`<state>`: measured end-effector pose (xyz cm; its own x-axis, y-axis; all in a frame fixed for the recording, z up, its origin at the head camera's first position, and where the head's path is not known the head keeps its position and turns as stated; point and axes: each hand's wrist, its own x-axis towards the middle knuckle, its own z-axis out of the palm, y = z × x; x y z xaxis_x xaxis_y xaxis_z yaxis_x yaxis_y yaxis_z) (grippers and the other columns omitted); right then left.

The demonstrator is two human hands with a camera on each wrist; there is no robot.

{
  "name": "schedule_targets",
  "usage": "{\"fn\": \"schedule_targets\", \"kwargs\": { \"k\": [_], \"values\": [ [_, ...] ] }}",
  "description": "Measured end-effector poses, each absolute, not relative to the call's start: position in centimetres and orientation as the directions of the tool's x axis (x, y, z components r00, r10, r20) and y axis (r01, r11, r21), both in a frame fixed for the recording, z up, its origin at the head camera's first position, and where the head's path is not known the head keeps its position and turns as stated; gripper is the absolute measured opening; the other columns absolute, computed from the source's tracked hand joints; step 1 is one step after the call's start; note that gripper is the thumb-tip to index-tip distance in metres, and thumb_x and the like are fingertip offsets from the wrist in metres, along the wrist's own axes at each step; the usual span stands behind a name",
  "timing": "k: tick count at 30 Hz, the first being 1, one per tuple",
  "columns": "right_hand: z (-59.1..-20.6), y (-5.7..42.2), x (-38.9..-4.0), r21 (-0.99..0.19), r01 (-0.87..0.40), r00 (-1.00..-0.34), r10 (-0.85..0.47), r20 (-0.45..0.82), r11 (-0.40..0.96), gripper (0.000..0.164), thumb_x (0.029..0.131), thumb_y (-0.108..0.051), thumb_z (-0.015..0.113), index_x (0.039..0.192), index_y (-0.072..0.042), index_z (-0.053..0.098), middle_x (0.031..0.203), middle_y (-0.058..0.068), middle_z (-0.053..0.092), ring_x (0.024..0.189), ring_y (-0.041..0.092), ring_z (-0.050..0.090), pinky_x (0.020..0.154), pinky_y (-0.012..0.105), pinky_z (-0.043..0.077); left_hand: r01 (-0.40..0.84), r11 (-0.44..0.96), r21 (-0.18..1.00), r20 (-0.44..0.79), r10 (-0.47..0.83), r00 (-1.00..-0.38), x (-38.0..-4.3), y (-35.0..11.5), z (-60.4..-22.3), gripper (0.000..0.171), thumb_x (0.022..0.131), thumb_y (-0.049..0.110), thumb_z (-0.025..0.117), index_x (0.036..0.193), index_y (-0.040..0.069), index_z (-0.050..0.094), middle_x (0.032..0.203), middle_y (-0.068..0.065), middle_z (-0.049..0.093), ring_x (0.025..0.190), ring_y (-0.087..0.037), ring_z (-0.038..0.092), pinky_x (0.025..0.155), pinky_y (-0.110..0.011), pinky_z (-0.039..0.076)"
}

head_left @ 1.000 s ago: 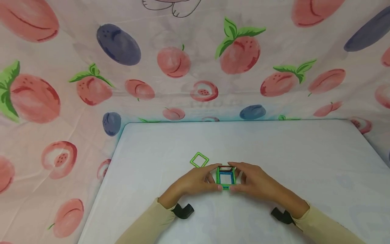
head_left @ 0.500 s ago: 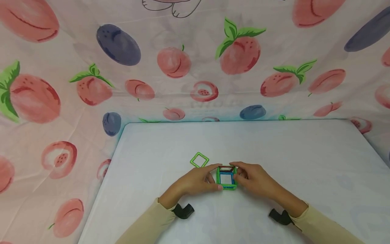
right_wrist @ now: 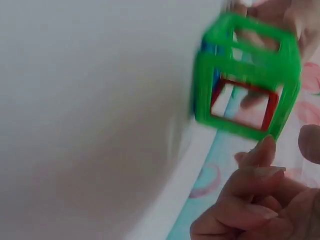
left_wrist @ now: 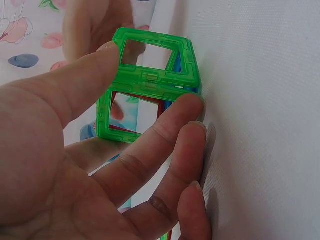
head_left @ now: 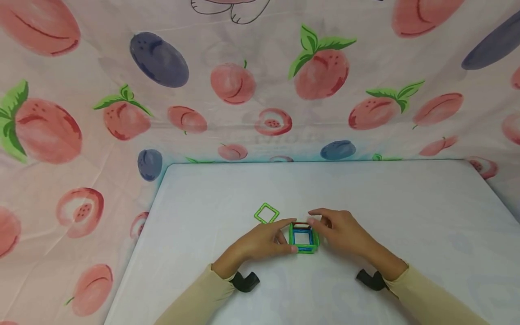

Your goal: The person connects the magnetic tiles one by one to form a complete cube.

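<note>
An open-topped box of magnetic tiles stands on the white table, with green sides, a blue tile at the bottom and a red tile on the far side. My left hand holds its left side, thumb on the near green tile's edge and index finger at the far corner. The right hand hovers at the far right corner, its thumb near the edge and index finger stretched beyond. In the right wrist view, one fingertip is right at a lower corner of the green tile, and the thumb stands apart.
A loose green square tile lies flat behind my left hand. The white table meets a fruit-printed cloth at its back and left edges. Dark straps sit at both wrists.
The right hand's thumb has left the box's near corner, and the hand has drifted back toward its far right corner. The box's right side leans slightly outward. My left hand keeps its hold.
</note>
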<state>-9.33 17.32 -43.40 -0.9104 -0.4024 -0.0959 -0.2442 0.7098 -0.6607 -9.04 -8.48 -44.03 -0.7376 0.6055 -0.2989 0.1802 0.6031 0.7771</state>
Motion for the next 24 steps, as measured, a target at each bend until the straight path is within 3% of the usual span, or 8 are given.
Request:
{"fn": "schedule_targets", "kwargs": {
  "k": [4,11,16,20,24],
  "values": [
    [-43.3,16.9,-12.1,-0.638,-0.312,-0.863,-0.491,-0.12,0.704,0.039,0.106,-0.035,0.057,0.137,-0.014,0.065,0.084,-0.005,0.063,0.075,0.011,0.053,0.068,0.028,0.047,0.167,0.611,0.774,-0.311,0.597,-0.74,-9.1,-8.6,-44.0,0.075,0.092,0.044,0.076,0.156,0.024,0.042,0.087,0.013,0.071,0.077,-0.005,0.063,0.073,-0.025,0.049],
    [-43.9,14.9,-17.1,-0.607,-0.508,-0.65,-0.735,-0.196,0.611,0.035,0.106,-0.023,0.057,0.14,-0.024,0.064,0.102,-0.004,0.062,0.087,0.011,0.052,0.078,0.029,0.046,0.183,0.605,0.775,-0.297,0.605,-0.739,-9.1,-8.8,-44.0,0.077,0.092,0.043,0.076,0.157,0.021,0.041,0.087,0.012,0.072,0.076,-0.003,0.062,0.073,-0.024,0.048],
    [-44.3,13.2,-18.9,-0.629,-0.528,-0.547,-0.795,-0.261,0.57,0.035,0.105,-0.018,0.058,0.137,-0.029,0.067,0.104,-0.005,0.06,0.089,0.01,0.052,0.08,0.027,0.047,0.2,0.592,0.781,-0.282,0.619,-0.733,-9.1,-8.7,-44.1,0.078,0.092,0.043,0.076,0.157,0.02,0.04,0.089,0.011,0.073,0.077,-0.001,0.062,0.073,-0.022,0.049],
    [-44.3,12.2,-19.7,-0.608,-0.551,-0.516,-0.806,-0.289,0.571,0.032,0.101,-0.016,0.066,0.128,-0.031,0.072,0.104,-0.006,0.061,0.09,0.01,0.052,0.084,0.028,0.048,0.184,0.594,0.783,-0.291,0.612,-0.736,-9.0,-8.6,-44.1,0.078,0.091,0.042,0.077,0.157,0.019,0.041,0.087,0.012,0.072,0.076,-0.001,0.062,0.072,-0.023,0.049],
    [-44.2,11.8,-20.1,-0.537,-0.593,-0.534,-0.792,-0.296,0.6,0.022,0.093,-0.018,0.076,0.111,-0.029,0.076,0.103,-0.006,0.062,0.093,0.011,0.053,0.089,0.032,0.049,0.175,0.596,0.783,-0.298,0.607,-0.737,-9.1,-8.7,-44.1,0.079,0.091,0.043,0.077,0.157,0.02,0.04,0.087,0.013,0.071,0.076,-0.002,0.062,0.07,-0.023,0.048]
  ]
}}
